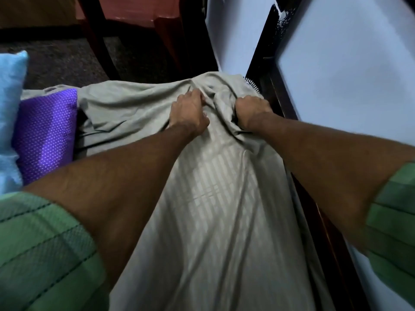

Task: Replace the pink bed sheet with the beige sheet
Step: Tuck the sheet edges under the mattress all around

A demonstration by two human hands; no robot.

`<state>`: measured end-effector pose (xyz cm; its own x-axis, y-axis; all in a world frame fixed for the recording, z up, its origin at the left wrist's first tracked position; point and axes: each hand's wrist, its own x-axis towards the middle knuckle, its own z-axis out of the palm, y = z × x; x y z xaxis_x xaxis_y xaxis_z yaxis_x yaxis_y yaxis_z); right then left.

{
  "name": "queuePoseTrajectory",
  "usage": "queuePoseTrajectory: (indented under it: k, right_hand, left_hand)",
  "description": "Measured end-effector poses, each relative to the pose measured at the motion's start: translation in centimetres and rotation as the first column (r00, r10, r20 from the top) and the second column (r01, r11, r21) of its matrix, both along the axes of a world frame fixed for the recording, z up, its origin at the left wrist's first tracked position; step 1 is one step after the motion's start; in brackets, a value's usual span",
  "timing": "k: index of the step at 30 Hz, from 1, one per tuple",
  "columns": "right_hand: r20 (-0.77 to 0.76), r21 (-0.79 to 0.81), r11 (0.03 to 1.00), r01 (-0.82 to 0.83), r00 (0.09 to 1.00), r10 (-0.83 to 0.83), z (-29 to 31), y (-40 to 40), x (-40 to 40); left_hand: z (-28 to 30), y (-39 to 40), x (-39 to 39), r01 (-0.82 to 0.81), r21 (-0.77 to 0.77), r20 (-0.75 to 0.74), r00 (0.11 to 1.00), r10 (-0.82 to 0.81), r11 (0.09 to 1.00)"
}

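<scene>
**Two hands gathering the beige sheet at a bed corner**

Both hands bunch the striped beige sheet (215,198), which lies spread over the bed beside the dark bed frame (276,90). Left hand (187,113): fingers curled, pinching a fold. Right hand (252,111): fingers closed on gathered cloth near the corner. Purple dotted pillow (47,131) and light blue pillow (10,104) lie to the left.

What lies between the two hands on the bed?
Head view: only bunched folds of the beige sheet lie between the left hand and right hand.
</scene>
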<state>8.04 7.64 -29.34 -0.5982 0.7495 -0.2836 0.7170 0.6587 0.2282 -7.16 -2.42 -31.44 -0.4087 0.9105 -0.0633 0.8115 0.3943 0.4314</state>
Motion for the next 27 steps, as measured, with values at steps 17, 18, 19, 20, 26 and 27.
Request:
queuePoseTrajectory:
  k: [17,18,19,20,26,27]
  right_hand:
    - [0.102,0.173,0.893,-0.417,0.909,0.405,-1.9,-2.5,2.3]
    - [0.218,0.221,0.852,-0.475,0.875,0.431,-1.8,-2.1,2.5]
    - [0.337,0.272,0.821,-0.502,0.849,0.407,-1.4,-1.7,2.4]
    - [0.426,0.307,0.805,-0.507,0.83,0.36,-1.2,-1.4,2.1]
    - [0.528,0.31,0.868,-0.388,0.829,0.182,-1.3,-2.1,0.0]
    - [0.521,0.298,0.872,-0.389,0.832,0.193,-0.9,-2.5,0.0]
  left_hand:
    - [-2.6,-5.2,1.9,0.151,-0.013,0.023,0.988,-0.15,0.989]
    - [-2.7,-5.3,2.0,0.148,-0.015,0.016,0.989,-0.147,0.989]
    - [-2.8,-5.4,2.0,0.148,-0.011,0.003,0.989,-0.148,0.989]
    - [-2.8,-5.5,2.1,0.154,-0.009,-0.018,0.988,-0.154,0.988]
    - [-2.5,-7.0,2.6,0.198,-0.093,-0.027,0.979,-0.202,0.976]
    - [-2.4,-7.4,2.6,0.223,-0.135,-0.012,0.974,-0.226,0.965]
